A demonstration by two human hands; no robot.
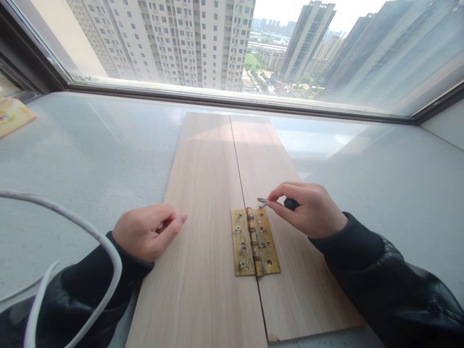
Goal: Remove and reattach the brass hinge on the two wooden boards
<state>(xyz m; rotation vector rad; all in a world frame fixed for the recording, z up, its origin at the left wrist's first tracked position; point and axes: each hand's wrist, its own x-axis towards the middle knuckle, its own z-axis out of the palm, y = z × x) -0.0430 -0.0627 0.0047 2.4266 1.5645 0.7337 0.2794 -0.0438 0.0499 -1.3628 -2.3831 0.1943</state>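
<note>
left of r hand (pixel 311 209), hinge (pixel 254 242)

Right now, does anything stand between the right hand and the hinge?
Only the small metal pieces at the right hand show between it and the hinge; nothing else visible stands in the way.

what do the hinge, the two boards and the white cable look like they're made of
Hinge: metal, perhaps brass or plated steel, worn finish; yellow sheen with dark stains.
Boards: wood or wood-look laminate, smooth and pale; grain shows, core unclear.
White cable: probably plastic or rubber sheathing, smooth; it curves evenly.
</note>
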